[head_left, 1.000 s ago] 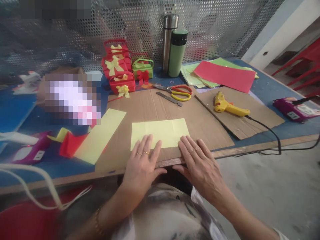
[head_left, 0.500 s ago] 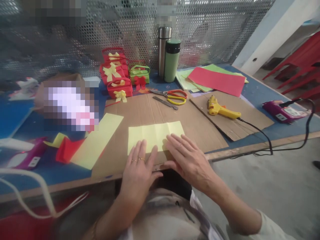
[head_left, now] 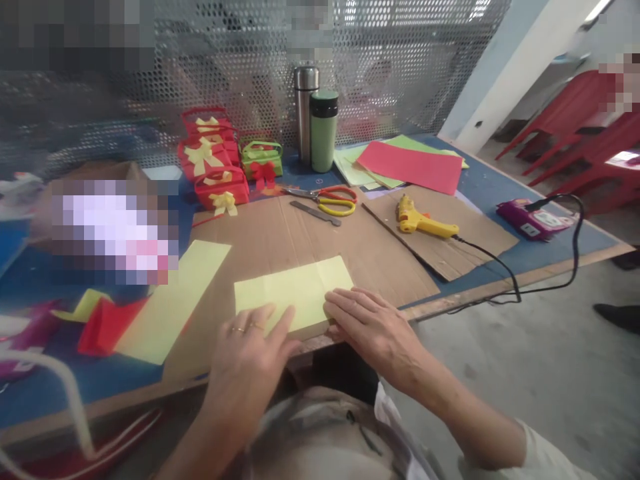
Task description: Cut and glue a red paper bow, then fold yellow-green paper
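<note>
A creased pale yellow paper [head_left: 295, 287] lies on the brown cardboard [head_left: 270, 233] at the table's front edge. My left hand [head_left: 253, 353] rests on its lower left part, fingers flat and thumb apart, with rings on two fingers. On the lower right corner lies my right hand [head_left: 375, 330], palm down with its fingers stretched out side by side. Scissors [head_left: 330, 199] with red and yellow handles and a flat metal blade [head_left: 316, 213] are beyond the paper. Left of it sits a longer pale yellow strip [head_left: 175, 303] beside folded red paper [head_left: 107, 325].
Small red boxes [head_left: 220, 190] with yellow bows and a green box [head_left: 263, 162] stand at the back, near a green bottle [head_left: 324, 133] and a steel flask [head_left: 304, 113]. A yellow glue gun [head_left: 425, 222] with a black cord lies right, near a purple socket block [head_left: 533, 219].
The view has shifted, moving the table's things leftward in the picture. My left hand has slid toward the near edge of the paper, and the paper's surface shows fewer raised folds.
</note>
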A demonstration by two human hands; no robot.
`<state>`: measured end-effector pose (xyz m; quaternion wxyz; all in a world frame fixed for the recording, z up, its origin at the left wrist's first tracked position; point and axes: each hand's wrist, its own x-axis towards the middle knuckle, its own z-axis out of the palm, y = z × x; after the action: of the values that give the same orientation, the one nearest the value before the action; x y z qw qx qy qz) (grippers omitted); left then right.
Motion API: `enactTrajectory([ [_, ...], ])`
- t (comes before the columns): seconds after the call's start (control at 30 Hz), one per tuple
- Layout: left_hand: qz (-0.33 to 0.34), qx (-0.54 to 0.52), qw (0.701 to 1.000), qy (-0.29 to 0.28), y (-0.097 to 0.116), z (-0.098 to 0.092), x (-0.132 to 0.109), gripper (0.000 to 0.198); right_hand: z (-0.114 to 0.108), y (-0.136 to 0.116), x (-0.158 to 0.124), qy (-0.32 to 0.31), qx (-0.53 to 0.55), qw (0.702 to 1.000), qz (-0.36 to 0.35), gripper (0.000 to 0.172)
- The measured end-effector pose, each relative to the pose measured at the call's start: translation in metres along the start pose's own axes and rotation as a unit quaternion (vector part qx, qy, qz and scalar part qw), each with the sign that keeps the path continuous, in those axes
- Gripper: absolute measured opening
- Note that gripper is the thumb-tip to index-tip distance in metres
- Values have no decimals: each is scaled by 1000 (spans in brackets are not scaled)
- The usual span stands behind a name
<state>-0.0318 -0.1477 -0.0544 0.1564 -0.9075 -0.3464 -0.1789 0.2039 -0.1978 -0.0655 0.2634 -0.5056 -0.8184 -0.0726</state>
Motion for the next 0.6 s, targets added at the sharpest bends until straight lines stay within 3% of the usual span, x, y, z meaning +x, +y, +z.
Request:
enactTrajectory([
  [0.33, 33, -21, 999, 15, -3, 2, -3, 28, 15, -12, -24, 49, -44, 998, 15, 27],
  [0.6, 37, -61, 997, 1, -10, -3, 1, 23, -7, 8, -17, -9, 13, 1000, -1, 23],
])
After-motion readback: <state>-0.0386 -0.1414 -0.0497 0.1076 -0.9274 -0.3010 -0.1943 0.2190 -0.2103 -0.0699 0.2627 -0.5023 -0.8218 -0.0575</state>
